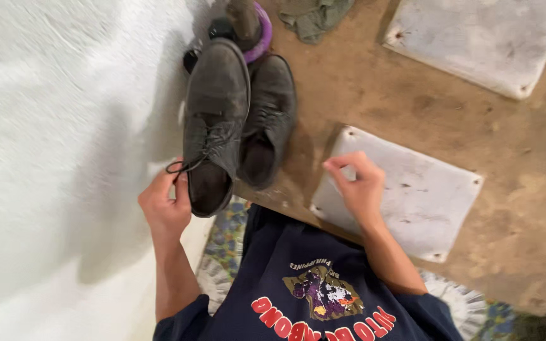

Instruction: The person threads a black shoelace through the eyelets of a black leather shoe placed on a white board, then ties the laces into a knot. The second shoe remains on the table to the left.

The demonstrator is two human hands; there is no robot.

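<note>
Dark worn lace-up shoe (213, 126), raised, long axis running straight away from the body, heel end nearest. Held at the heel rim by left hand (167, 203), fingers closed around it beside the loose lace (181, 167). Second shoe (268, 120) just right of it, lying on the brown board (462, 139). Right hand (360, 186) well apart to the right, empty, fingertips pinched narrow over a pale square panel (418, 202).
</note>
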